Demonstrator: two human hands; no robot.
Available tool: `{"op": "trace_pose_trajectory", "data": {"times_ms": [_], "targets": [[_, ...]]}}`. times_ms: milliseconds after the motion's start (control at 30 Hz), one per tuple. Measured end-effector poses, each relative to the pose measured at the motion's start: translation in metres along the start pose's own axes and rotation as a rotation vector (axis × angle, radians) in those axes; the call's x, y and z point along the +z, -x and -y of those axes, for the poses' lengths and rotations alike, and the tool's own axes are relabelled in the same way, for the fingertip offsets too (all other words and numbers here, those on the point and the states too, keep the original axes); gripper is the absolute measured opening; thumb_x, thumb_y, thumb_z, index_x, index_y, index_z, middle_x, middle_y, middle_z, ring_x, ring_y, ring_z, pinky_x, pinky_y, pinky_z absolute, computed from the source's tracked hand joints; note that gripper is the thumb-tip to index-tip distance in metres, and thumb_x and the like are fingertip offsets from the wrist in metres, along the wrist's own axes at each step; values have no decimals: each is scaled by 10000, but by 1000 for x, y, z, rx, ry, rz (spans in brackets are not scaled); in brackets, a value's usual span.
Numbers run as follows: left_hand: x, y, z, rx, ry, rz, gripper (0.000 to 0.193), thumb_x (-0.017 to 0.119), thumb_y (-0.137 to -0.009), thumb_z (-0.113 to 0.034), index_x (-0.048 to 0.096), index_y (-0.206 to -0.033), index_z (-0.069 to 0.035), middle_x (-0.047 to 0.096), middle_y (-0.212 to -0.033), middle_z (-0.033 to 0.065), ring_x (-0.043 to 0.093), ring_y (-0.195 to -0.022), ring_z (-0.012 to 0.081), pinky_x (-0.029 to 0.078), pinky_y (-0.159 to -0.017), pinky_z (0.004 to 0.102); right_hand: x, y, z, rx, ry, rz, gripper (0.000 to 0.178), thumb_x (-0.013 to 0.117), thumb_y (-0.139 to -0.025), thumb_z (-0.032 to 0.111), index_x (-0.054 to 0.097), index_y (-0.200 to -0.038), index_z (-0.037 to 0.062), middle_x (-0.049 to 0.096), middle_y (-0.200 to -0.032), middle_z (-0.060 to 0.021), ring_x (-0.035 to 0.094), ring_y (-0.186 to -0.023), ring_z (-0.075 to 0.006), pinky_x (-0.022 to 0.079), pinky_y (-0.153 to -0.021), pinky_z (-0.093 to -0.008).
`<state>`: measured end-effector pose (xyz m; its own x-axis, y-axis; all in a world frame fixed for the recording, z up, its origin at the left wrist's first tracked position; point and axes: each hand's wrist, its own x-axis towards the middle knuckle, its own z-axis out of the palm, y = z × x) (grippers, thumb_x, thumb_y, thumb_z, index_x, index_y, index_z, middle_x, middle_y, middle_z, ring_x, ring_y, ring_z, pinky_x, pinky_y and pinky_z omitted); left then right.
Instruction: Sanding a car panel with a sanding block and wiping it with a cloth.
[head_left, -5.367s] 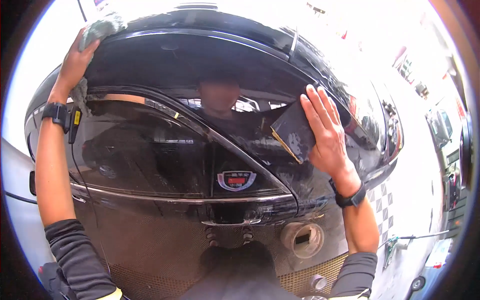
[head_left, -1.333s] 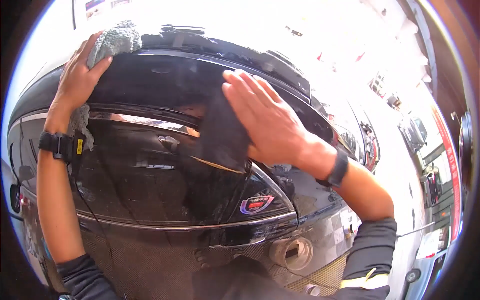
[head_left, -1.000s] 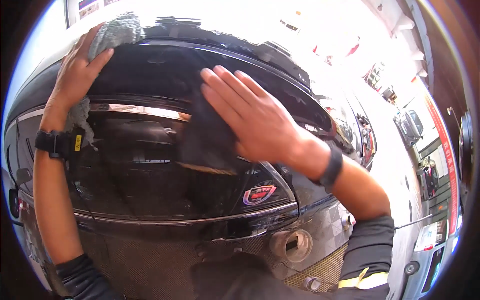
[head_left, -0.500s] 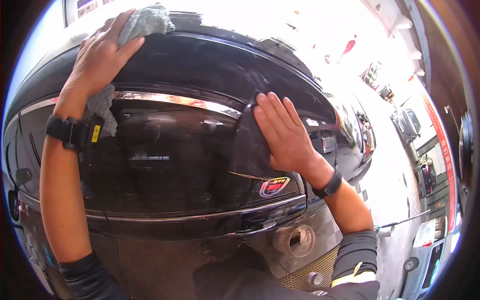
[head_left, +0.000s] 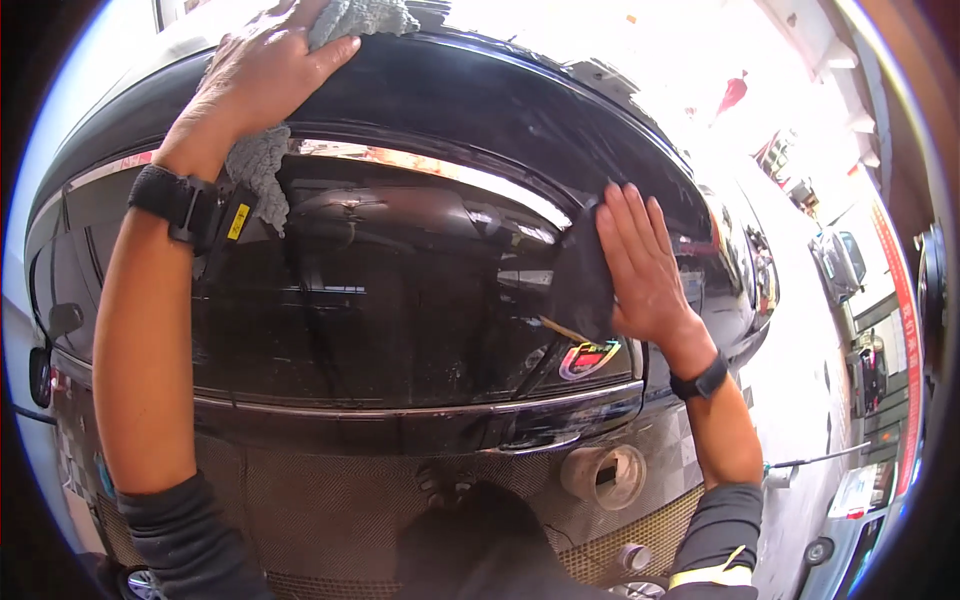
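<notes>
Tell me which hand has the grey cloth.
The left hand, at the car's upper edge with the cloth. The right hand instead lies flat on a black sheet.

From behind the bare left hand [head_left: 262,75] and bare right hand [head_left: 650,268], the head-worn fisheye camera faces downward, near the glossy black car [head_left: 450,105] between them.

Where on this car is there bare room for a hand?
Bare: the dark window between grey cloth and black sheet, and the black panel above it, between left hand and right hand. Crowded: the window's right end, around sheet and sticker.
</notes>
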<state>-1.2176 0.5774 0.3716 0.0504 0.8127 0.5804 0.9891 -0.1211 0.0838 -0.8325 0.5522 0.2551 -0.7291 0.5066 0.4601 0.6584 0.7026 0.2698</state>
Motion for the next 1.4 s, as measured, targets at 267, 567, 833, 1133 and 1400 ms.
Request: {"op": "trace_pose_trajectory", "data": {"times_ms": [267,567,833,1133,1400], "targets": [[26,1,68,114,48,-160,633,575,-954,-518,425,-1483,-206,515,-1461,181,483,-1345,407,378,-1116,473,-11,-71,17,-76,-77,-212,791,636,-647,65,432,-1407,-9,391,-1524,-179,339,-1429,-372,274,-1161,-493],[18,19,79,-54,-78,-197,708,581,-962,-493,369,-1534,-136,450,-1499,181,420,-1396,365,310,-1159,448,22,83,-20,621,-12,-439,681,686,-861,153,383,-1442,-35,414,-1437,-272,377,-1366,-444,283,-1141,-501],[6,34,110,-49,81,-115,723,589,-986,-403,310,-1547,-42,389,-1532,195,365,-1425,352,298,-1168,419,-5,2,-1,280,-295,-308,853,729,-647,103,415,-1431,-17,460,-1423,-217,433,-1294,-419,325,-1079,-515],[22,22,94,-26,3,-137,661,551,-1013,-380,311,-1561,-98,401,-1526,192,392,-1401,357,298,-1168,421,44,91,-62,730,39,-510,736,678,-798,212,400,-1427,-51,437,-1425,-295,337,-1400,-467,243,-1178,-537],[8,31,136,-57,28,-70,668,526,-1031,-408,300,-1560,-68,373,-1551,189,355,-1435,317,271,-1178,396,31,112,-87,494,-3,-438,708,638,-811,115,389,-1448,-69,453,-1455,-283,420,-1370,-439,298,-1168,-496]]}}
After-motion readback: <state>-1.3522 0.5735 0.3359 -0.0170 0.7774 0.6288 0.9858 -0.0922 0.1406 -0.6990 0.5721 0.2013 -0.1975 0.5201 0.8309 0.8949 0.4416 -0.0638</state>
